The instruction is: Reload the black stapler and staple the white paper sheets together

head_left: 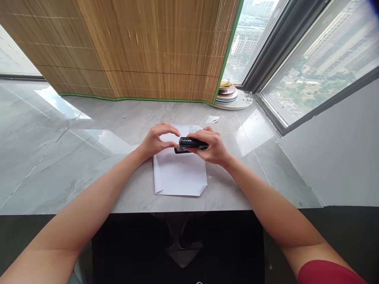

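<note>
A black stapler point(194, 143) lies level above the paper, its nose pointing left. My right hand point(213, 146) is wrapped round its rear part, thumb on the near side and fingers over the top. At the nose, my left hand point(156, 140) curves with thumb and forefinger apart; the thumb tip is at the stapler's front end, and whether it presses on it I cannot tell. Beneath both hands are white paper sheets point(180, 175) with folded lower corners. A small printed patch point(194, 128) shows at the top edge of the paper, beside my right fingers.
The grey marble-like ledge point(133, 193) ends at a straight front edge. A small white scrap point(212, 119) lies beyond the paper. Stacked plates point(227, 96) stand in the back right corner by the window point(322, 71). A bamboo blind point(148, 51) hangs along the back.
</note>
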`<state>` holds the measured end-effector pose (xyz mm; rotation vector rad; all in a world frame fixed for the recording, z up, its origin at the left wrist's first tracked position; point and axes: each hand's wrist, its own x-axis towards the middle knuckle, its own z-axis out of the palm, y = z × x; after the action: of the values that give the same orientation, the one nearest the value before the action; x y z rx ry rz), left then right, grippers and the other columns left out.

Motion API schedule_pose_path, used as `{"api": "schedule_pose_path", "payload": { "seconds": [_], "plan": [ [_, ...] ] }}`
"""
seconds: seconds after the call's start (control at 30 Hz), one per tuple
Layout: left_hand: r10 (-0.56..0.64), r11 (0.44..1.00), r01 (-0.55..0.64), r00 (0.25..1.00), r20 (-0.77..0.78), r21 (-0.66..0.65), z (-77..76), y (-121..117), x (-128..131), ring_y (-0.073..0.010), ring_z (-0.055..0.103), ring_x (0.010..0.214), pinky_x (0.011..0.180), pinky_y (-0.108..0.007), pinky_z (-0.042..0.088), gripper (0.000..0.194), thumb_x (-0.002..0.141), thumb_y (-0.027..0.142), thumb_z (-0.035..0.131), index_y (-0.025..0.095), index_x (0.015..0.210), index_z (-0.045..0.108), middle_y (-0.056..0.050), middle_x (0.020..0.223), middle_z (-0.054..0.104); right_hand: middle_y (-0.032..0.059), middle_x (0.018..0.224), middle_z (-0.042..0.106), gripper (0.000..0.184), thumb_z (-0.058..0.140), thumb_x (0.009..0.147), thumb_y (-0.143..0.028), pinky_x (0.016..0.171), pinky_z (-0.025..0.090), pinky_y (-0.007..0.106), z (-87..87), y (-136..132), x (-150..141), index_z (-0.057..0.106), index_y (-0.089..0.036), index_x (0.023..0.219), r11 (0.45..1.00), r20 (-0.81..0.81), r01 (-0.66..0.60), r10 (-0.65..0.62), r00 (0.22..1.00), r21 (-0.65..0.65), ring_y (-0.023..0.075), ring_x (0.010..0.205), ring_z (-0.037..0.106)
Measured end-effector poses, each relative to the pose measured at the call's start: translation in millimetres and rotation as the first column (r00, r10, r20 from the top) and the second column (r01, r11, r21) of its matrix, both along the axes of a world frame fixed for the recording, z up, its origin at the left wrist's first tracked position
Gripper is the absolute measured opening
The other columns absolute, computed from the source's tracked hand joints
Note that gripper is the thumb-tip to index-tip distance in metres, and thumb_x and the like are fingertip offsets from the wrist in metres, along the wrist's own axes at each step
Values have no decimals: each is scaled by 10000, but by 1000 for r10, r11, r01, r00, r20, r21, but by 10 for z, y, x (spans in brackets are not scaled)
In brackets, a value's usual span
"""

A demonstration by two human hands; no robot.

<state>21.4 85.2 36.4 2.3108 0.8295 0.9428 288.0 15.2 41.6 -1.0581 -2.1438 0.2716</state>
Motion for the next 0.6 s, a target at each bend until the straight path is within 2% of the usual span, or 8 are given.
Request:
{"api": "schedule_pose_path", "payload": {
  "seconds": [0.1,0.17,0.23,0.3,0.37,0.43,0.6],
  "plan": [
    [251,967,-245,963,-99,69,-89,109,-49,-342,613,1415,1267,-562,390,293,1024,458,711,274,1236,797,-104,1411,766,61,1080,845,286,791,890,-342,1018,495,474,36,124,218,796,-266,1166,971,-61,237,-235,970,24,295,969,768],
    [328,945,-320,914,-238,75,-170,181,-86,-385,514,1531,1298,-628,329,356,1017,376,693,279,1351,768,-117,1578,656,71,1081,846,308,787,860,-320,1018,523,491,26,227,415,810,-257,1161,917,-91,398,-396,914,4,317,981,771],
    [344,936,-347,874,-344,55,-240,234,-121,-420,511,1523,1289,-674,320,365,998,363,701,283,1344,785,-134,1586,627,72,1033,844,321,781,833,-306,1006,547,511,-9,326,612,824,-251,1147,850,-72,525,-526,847,-39,331,970,768],
    [334,937,-348,870,-364,28,-276,263,-151,-400,608,1392,1244,-650,396,320,992,354,689,274,1273,820,-139,1474,662,72,987,841,333,786,800,-292,1005,556,537,-49,400,767,836,-247,1126,797,-20,598,-601,799,-80,343,974,762],
    [324,940,-340,897,-301,0,-277,272,-170,-334,685,1193,1144,-564,511,281,981,309,660,250,1185,845,-129,1329,679,73,985,844,353,795,767,-274,1006,565,542,-69,437,855,846,-242,1114,783,19,609,-612,791,-124,342,990,760],
    [326,941,-338,924,-202,-30,-257,268,-177,-281,691,1060,1041,-489,573,268,964,258,627,236,1103,855,-112,1216,674,71,1016,849,366,798,754,-270,992,583,514,-64,439,876,852,-236,1115,809,29,561,-566,824,-172,325,992,764],
    [358,930,-357,934,-12,-81,-214,236,-148,-266,681,1043,995,-452,588,261,930,201,618,240,1028,856,-93,1100,680,57,1061,857,373,798,770,-289,992,606,492,-27,386,796,854,-242,1136,878,21,428,-434,901,-215,303,1004,779]
  ]
}}
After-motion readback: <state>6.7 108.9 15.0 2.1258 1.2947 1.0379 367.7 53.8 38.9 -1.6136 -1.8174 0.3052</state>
